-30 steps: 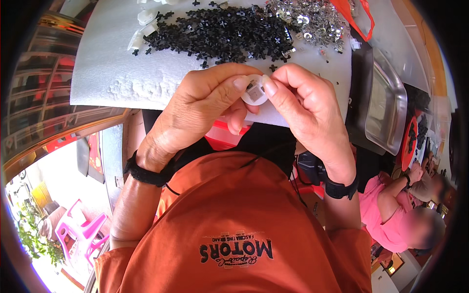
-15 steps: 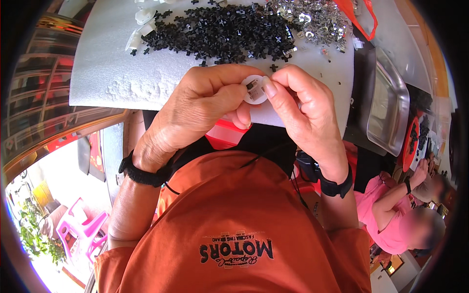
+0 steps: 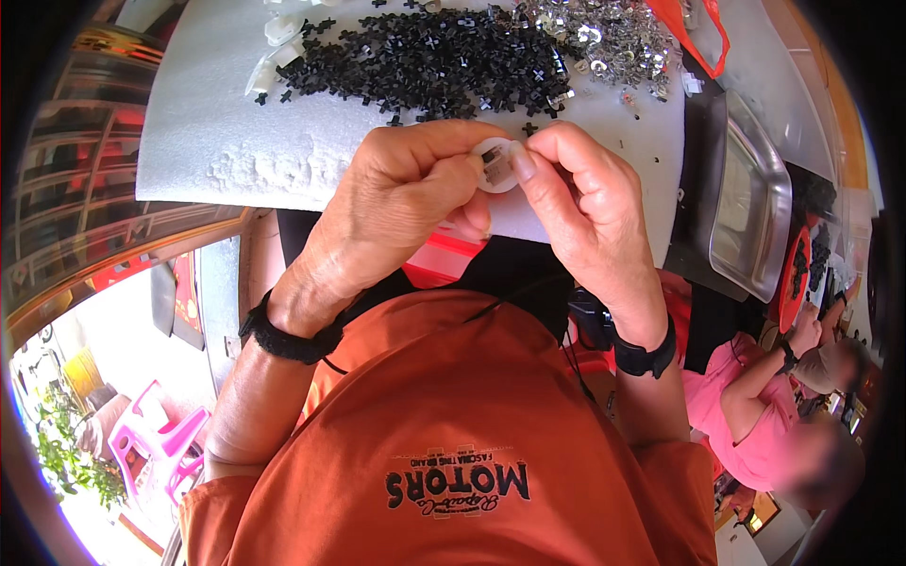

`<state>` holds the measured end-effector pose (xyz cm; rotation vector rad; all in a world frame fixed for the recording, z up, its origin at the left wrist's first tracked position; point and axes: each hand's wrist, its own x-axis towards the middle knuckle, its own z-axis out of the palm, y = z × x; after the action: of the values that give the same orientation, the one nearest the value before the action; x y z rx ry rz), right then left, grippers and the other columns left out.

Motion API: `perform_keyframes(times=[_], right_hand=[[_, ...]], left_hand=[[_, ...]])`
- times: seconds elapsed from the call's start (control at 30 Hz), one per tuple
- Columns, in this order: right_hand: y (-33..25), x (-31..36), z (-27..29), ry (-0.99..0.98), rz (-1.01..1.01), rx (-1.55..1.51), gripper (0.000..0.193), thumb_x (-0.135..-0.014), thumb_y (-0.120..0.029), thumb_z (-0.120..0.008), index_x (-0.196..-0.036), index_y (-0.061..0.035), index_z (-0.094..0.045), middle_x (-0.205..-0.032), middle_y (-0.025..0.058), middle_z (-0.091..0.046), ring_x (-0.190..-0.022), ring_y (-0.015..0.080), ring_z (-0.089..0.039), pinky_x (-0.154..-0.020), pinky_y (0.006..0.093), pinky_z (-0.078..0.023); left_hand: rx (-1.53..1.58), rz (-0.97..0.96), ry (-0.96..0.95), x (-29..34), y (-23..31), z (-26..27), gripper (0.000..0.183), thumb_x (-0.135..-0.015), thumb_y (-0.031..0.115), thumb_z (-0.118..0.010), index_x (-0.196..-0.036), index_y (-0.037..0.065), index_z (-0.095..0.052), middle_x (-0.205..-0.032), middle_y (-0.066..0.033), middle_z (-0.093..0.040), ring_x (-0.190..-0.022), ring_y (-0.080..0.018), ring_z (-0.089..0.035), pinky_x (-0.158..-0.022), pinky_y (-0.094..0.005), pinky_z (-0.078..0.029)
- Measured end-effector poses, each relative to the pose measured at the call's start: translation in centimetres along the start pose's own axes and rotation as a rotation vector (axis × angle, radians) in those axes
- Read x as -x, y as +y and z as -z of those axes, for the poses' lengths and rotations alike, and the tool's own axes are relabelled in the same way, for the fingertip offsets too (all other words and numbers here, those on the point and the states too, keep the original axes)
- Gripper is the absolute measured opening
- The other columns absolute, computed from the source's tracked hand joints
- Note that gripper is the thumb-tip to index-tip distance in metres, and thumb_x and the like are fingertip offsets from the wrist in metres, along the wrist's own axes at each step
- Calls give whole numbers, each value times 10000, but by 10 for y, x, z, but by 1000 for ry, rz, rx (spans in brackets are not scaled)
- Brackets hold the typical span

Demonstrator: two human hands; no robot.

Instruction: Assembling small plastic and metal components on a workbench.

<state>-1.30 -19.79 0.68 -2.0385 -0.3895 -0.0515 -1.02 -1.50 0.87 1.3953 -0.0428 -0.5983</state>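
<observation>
Between my two hands is a small round white plastic piece [image 3: 501, 178] with a dark part and metal bits set in its middle. My left hand [image 3: 406, 193] is closed, thumb and forefinger pinching the disc's left edge. Thumb and forefinger of my right hand [image 3: 590, 193] pinch its right edge. Both hands are raised over the near edge of a white foam sheet [image 3: 217, 123]. Beyond them lies a heap of small black cross-shaped pieces [image 3: 425, 61], and to its right a pile of small shiny metal parts [image 3: 618, 47].
White plastic pieces [image 3: 278, 47] lie at the heap's left end. A red bag strap [image 3: 694, 38] crosses the far right corner. A metal tray [image 3: 750, 198] stands to the right, near a red dish [image 3: 796, 278]. A co-worker in pink [image 3: 746, 401] sits at the right; a pink stool [image 3: 160, 439] is lower left.
My left hand has shifted slightly right and the disc is turned a little in my fingers. Both hands keep their pinch. The co-worker's arm and head have moved slightly.
</observation>
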Motion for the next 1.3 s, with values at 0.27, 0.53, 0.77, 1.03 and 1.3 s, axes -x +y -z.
perform_keyframes(times=[0.27, 0.53, 0.77, 1.03, 1.3], right_hand=[[-1, 2, -1, 18, 64, 36, 101, -848, -10, -593, -783, -5, -516, -674, 125, -525, -556, 278, -511, -513, 344, -410], [2, 0, -2, 15, -6, -103, 127, -859, -33, -605, -780, -1, -511, -663, 116, -507, -540, 253, -491, -508, 329, -398], [-4, 2, 1, -37, 51, 77, 90, -857, -11, -589, -805, -7, -515, -688, 134, -500, -567, 299, -508, -527, 362, -408], [-24, -1, 25, -25, -106, -77, 155, -904, -78, -598, -792, 3, -528, -648, 41, -472, -566, 96, -405, -500, 264, -346], [-38, -9, 40, -37, -259, -58, 191, -921, -113, -589, -795, 17, -531, -641, 0, -455, -586, 53, -368, -495, 242, -324]], left_hand=[[-22, 10, 37, 2, 3, -4, 269, -945, 108, -496, -1154, -7, -621, -883, -49, -658, -672, -70, -596, -628, -197, -504], [6, -7, 41, -2, 4, -2, 244, -949, 137, -525, -1116, -8, -628, -899, -44, -655, -675, -75, -594, -640, -202, -503], [-29, -110, 81, 1, -5, -9, 190, -937, 102, -506, -1015, -18, -630, -743, -18, -616, -617, -56, -557, -575, -213, -475], [37, -104, 14, 5, 1, -10, 354, -960, 274, -534, -1184, 6, -593, -826, -33, -619, -656, -71, -555, -627, -227, -479], [139, -76, -46, 3, -2, 0, 466, -993, 363, -430, -1228, -28, -525, -921, -101, -613, -730, -132, -571, -673, -246, -496]])
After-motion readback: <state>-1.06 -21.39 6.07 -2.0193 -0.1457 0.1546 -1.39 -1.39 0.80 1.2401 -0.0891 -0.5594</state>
